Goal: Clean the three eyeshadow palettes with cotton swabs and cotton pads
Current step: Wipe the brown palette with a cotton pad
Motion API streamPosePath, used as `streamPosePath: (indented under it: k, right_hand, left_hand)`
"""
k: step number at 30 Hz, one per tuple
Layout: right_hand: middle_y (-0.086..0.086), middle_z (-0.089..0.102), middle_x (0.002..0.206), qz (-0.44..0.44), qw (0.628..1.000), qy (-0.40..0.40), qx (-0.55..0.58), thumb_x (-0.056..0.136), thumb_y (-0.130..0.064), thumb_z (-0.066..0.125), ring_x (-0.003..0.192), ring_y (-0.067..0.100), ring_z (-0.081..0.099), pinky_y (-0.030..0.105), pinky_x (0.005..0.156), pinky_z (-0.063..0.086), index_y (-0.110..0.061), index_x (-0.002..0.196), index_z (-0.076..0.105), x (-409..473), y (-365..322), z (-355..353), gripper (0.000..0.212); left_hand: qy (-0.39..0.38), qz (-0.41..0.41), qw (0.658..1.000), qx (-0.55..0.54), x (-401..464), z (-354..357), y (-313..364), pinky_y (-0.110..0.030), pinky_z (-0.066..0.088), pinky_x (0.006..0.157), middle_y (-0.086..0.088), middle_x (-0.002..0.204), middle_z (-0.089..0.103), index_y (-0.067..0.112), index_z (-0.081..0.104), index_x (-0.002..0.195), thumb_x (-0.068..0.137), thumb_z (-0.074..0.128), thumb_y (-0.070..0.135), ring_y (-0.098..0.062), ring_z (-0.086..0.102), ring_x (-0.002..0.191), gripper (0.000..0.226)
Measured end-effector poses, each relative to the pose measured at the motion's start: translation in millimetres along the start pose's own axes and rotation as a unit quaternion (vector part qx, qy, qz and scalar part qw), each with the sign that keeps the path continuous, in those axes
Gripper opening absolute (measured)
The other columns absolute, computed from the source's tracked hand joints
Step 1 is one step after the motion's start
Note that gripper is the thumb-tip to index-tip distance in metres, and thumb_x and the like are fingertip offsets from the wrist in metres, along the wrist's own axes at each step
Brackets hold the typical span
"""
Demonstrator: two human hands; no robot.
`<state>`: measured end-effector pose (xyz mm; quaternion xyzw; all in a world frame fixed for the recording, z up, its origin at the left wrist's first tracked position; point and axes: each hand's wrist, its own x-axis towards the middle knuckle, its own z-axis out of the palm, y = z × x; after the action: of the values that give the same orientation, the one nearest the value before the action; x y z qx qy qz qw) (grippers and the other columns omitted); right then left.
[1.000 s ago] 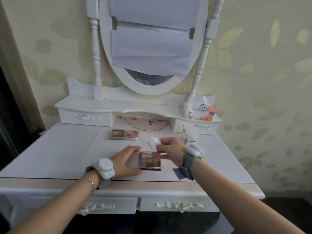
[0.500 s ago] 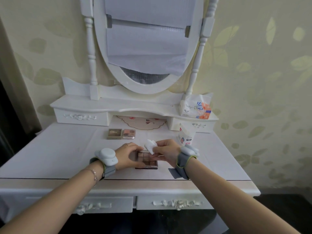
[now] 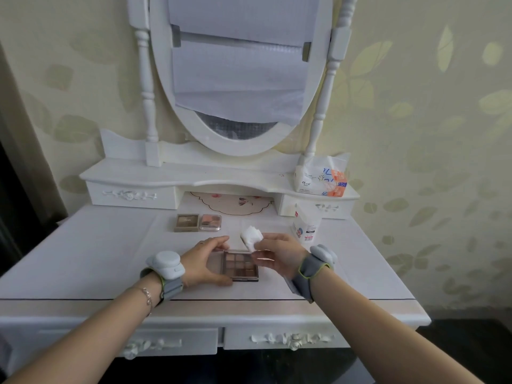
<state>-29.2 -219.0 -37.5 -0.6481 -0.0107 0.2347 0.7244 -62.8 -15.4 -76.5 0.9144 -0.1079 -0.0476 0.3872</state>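
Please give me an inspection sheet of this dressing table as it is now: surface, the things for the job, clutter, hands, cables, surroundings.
Surface: white dressing table, covered with a pale sheet.
Job's things: open nine-pan palette at the front; brown palette and pink palette side by side behind it; cotton pad; white pack at the right, contents unreadable.
Clutter: tissue pack on the upper shelf.
Hands: left hand holds the nine-pan palette's left edge; right hand pinches the cotton pad above it.
Cables: nothing seen.
Surroundings: oval mirror covered with paper; leaf-pattern wallpaper.
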Motion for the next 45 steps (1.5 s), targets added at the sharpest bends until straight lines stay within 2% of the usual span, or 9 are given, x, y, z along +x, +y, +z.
streamPosePath:
  k: [5, 7, 9, 13, 17, 22, 38, 42, 45]
  right_hand:
    - [0.002, 0.04, 0.058, -0.125, 0.918, 0.053, -0.372, 0.083, -0.023, 0.057, 0.057, 0.015, 0.032, 0.026, 0.054, 0.027, -0.006, 0.064, 0.061, 4, 5, 3, 0.026]
    - [0.01, 0.052, 0.064, -0.159, 0.861, 0.057, -0.48, 0.07, -0.058, 0.043, 0.061, 0.021, 0.036, 0.027, 0.056, 0.031, -0.007, 0.079, 0.067, 6, 9, 7, 0.057]
    - [0.018, 0.062, 0.077, -0.171, 0.854, 0.064, -0.488, 0.06, -0.066, 0.031, 0.064, 0.021, 0.039, 0.027, 0.059, 0.035, -0.008, 0.087, 0.069, 13, 15, 13, 0.074]
    - [0.009, 0.044, 0.067, -0.184, 0.833, 0.059, -0.518, 0.088, -0.042, 0.051, 0.066, 0.019, 0.036, 0.027, 0.051, 0.027, 0.0, 0.074, 0.064, 15, 15, 23, 0.045]
    - [0.021, 0.062, 0.077, -0.199, 0.828, 0.052, -0.521, 0.075, -0.037, 0.043, 0.069, 0.028, 0.044, 0.027, 0.056, 0.028, -0.009, 0.079, 0.071, 12, 18, 31, 0.04]
    - [0.02, 0.067, 0.092, -0.193, 0.812, 0.045, -0.549, 0.085, -0.013, 0.052, 0.088, 0.032, 0.057, 0.028, 0.063, 0.033, -0.005, 0.091, 0.072, 10, 15, 27, 0.023]
    - [-0.005, 0.056, 0.083, -0.189, 0.821, 0.053, -0.535, 0.085, -0.018, 0.058, 0.076, 0.016, 0.05, 0.023, 0.065, 0.039, -0.011, 0.092, 0.074, 1, 13, -10, 0.018]
    - [0.01, 0.064, 0.086, -0.171, 0.829, 0.075, -0.527, 0.074, -0.045, 0.046, 0.079, 0.032, 0.055, 0.034, 0.07, 0.046, -0.003, 0.085, 0.069, 6, 9, -4, 0.049]
    - [0.0, 0.061, 0.087, -0.168, 0.826, 0.055, -0.535, 0.084, -0.025, 0.055, 0.082, 0.025, 0.056, 0.031, 0.074, 0.044, -0.01, 0.091, 0.072, 6, 9, -6, 0.024]
  left_hand:
    - [0.027, -0.002, 1.0, -0.002, -2, 1, -3, -0.02, 0.027, 0.104, 0.018, 0.118, 0.047, 0.025, 0.026, 0.141, 0.022, 0.054, 0.093, -0.006, 0.038, 0.119, 0.141]
    - [0.032, -0.002, 0.999, -0.006, -2, 2, 0, -0.018, 0.025, 0.1, 0.016, 0.118, 0.047, 0.025, 0.024, 0.142, 0.02, 0.054, 0.093, -0.006, 0.037, 0.118, 0.143]
    - [0.037, -0.003, 0.999, -0.008, -2, 2, 0, -0.016, 0.024, 0.097, 0.015, 0.117, 0.047, 0.024, 0.023, 0.142, 0.019, 0.053, 0.093, -0.005, 0.037, 0.116, 0.145]
    - [0.043, -0.007, 0.999, -0.017, -3, 2, 1, -0.013, 0.023, 0.093, 0.018, 0.114, 0.047, 0.023, 0.022, 0.142, 0.015, 0.054, 0.092, -0.002, 0.036, 0.113, 0.148]
    - [0.056, -0.011, 0.998, -0.013, -3, 5, 2, -0.01, 0.023, 0.091, 0.012, 0.115, 0.046, 0.02, 0.021, 0.142, 0.024, 0.065, 0.071, -0.005, 0.037, 0.113, 0.137]
    - [0.061, -0.013, 0.998, -0.018, -3, 3, 3, -0.013, 0.024, 0.094, 0.012, 0.115, 0.046, 0.021, 0.022, 0.142, 0.029, 0.064, 0.069, -0.006, 0.039, 0.114, 0.13]
    - [0.06, -0.012, 0.998, -0.009, -3, 3, 5, -0.013, 0.022, 0.093, 0.027, 0.106, 0.046, 0.02, 0.022, 0.142, 0.031, 0.063, 0.07, -0.002, 0.037, 0.113, 0.129]
    - [0.056, -0.014, 0.998, -0.016, -3, 4, 2, -0.014, 0.022, 0.091, 0.017, 0.114, 0.049, 0.02, 0.021, 0.142, 0.041, 0.079, 0.061, -0.002, 0.036, 0.115, 0.124]
    - [0.066, -0.013, 0.998, -0.017, -2, 4, 1, -0.014, 0.022, 0.092, 0.016, 0.116, 0.05, 0.019, 0.021, 0.143, 0.053, 0.086, 0.046, -0.006, 0.038, 0.12, 0.114]
